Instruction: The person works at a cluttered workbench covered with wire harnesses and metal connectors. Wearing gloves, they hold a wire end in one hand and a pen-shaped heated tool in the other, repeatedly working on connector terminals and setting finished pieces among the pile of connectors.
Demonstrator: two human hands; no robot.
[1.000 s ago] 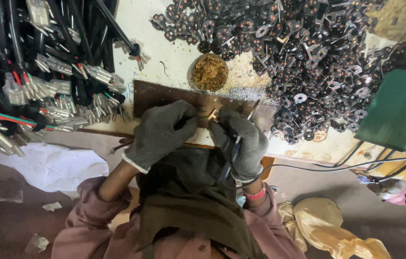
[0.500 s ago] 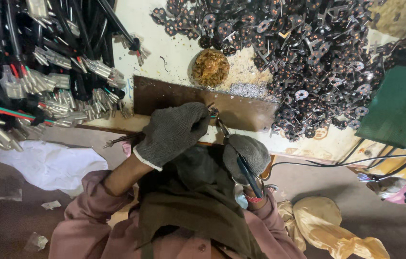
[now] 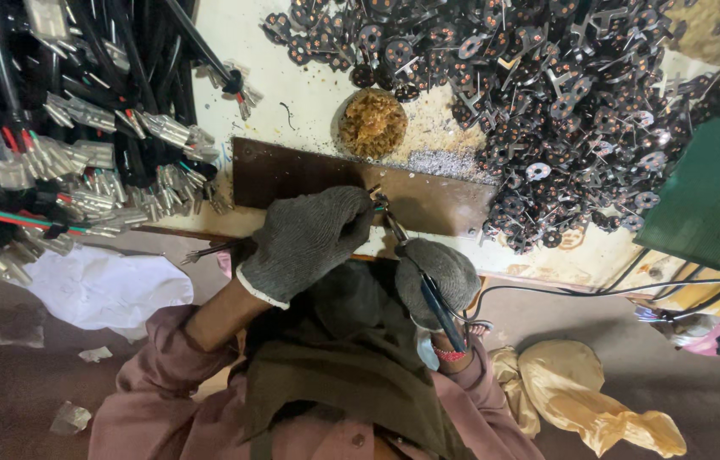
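Note:
Both my hands wear grey knit gloves. My left hand [image 3: 309, 243] is closed over a thin dark cable [image 3: 206, 251] whose end sticks out to the left of the glove. Its fingertips rest on the front edge of a brown metal plate [image 3: 292, 175]. My right hand [image 3: 445, 273] grips a blue-handled soldering iron [image 3: 430, 294]. The iron's tip points up-left and meets the left fingertips at the plate. What sits between the fingertips is too small to make out.
A round tin of brown crumbly stuff [image 3: 372, 123] stands behind the plate. Several small black round parts [image 3: 547, 85] are heaped at the right. Black cables with metal terminals [image 3: 79, 145] lie at the left. A green box [image 3: 713, 196] is at right, a yellow bag [image 3: 590, 392] below.
My right hand has drawn back toward my body, so the iron now slants up to the plate. My left hand slid slightly right along the plate's edge.

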